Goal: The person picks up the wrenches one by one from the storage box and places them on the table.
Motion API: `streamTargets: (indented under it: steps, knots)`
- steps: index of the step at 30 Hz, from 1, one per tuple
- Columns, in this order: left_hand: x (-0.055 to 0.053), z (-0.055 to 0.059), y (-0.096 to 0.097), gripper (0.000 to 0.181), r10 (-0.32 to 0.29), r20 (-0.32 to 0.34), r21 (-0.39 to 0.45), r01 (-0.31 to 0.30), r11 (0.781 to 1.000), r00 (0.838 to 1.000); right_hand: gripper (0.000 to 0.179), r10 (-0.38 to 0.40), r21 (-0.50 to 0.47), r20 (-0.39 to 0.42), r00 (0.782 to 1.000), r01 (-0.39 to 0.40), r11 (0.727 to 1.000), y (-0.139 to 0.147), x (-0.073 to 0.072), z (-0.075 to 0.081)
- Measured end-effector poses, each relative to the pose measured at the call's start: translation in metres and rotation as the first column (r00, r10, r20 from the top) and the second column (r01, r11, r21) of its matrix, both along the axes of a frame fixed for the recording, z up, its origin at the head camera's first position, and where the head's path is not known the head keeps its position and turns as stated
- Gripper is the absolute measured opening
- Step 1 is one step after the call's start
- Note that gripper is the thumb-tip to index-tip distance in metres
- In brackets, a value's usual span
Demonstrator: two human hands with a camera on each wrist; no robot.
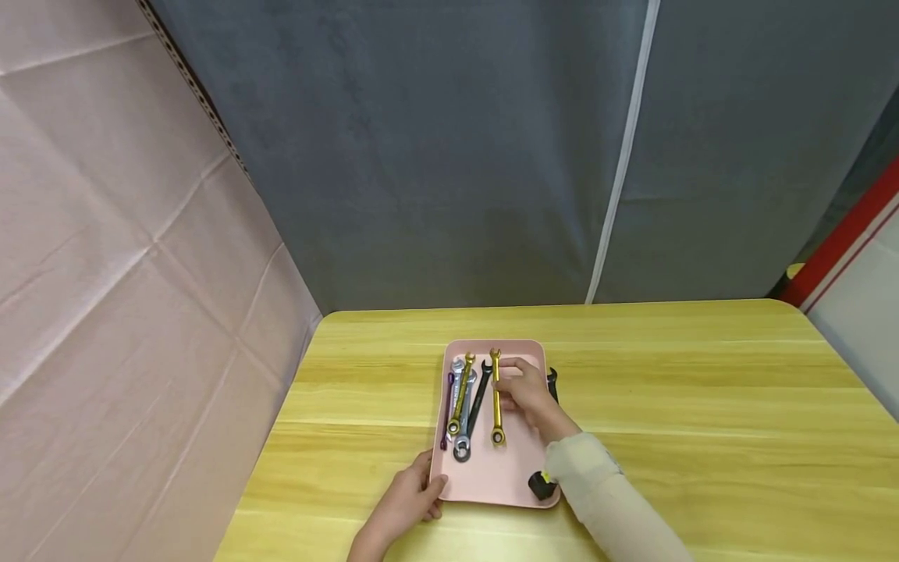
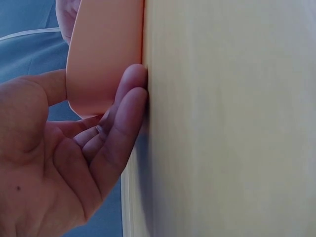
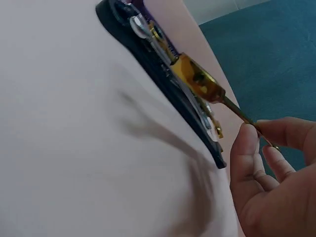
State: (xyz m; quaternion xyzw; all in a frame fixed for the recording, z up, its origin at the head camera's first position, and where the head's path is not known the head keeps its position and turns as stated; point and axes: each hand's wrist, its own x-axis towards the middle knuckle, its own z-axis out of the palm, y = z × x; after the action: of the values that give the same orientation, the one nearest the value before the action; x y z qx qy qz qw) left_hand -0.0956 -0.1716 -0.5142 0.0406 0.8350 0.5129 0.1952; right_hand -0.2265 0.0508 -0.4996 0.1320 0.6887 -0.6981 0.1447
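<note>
A pink tray point(image 1: 492, 485) lies on the table with several wrenches in it. My left hand point(image 1: 402, 501) grips the tray's near left corner, its thumb point(image 2: 55, 88) on the rim and its fingers low against the outside. Over the tray, my right hand point(image 1: 525, 390) pinches a gold ratchet wrench point(image 1: 496, 402) by its thin shaft between thumb and fingertips. In the right wrist view this gold wrench point(image 3: 200, 81) is raised off the tray floor. To its left lie a black wrench point(image 1: 480, 400), silver wrenches point(image 1: 466, 414), another gold wrench point(image 1: 460, 402) and a purple wrench point(image 1: 446, 414).
Just past the tray's right side shows another black wrench point(image 1: 552, 382), partly hidden by my right hand. A small black object point(image 1: 541, 485) sits by my right sleeve, over the tray's near right corner. The wooden table point(image 1: 702, 406) reaches back to a grey curtain point(image 1: 435, 156).
</note>
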Motion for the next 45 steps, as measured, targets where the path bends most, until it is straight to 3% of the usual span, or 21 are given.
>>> streamTargets:
  steps: [4,11,22,29,40,45]
  knots:
    - [0.001,0.0,0.0,0.057,-0.007,-0.005,-0.001,0.007,1.0,1.0,0.044,0.019,-0.036,-0.006,1.0,-0.019,0.999,0.002,0.0,0.006]
    - [0.0,0.001,0.0,0.058,-0.018,-0.015,-0.018,0.017,1.0,1.0,0.045,0.024,0.016,-0.043,0.999,-0.023,1.0,0.01,0.001,0.021]
    - [-0.003,0.001,0.0,0.057,-0.02,-0.001,-0.011,0.02,1.0,1.0,0.042,0.038,-0.088,-0.062,0.997,-0.044,0.995,0.028,0.007,0.046]
    - [-0.004,0.003,0.001,0.059,-0.015,0.004,-0.01,0.015,1.0,1.0,0.047,0.059,-0.082,-0.09,0.994,-0.066,0.994,0.049,0.01,0.056]
    - [-0.001,0.002,0.0,0.059,-0.01,0.012,-0.015,0.01,1.0,1.0,0.052,0.061,-0.097,-0.076,0.995,-0.069,0.993,0.085,0.02,0.047]
    - [-0.002,0.003,0.001,0.059,-0.018,0.01,-0.013,0.018,1.0,1.0,0.051,0.071,-0.041,-0.058,0.996,-0.074,0.996,0.103,0.025,0.038]
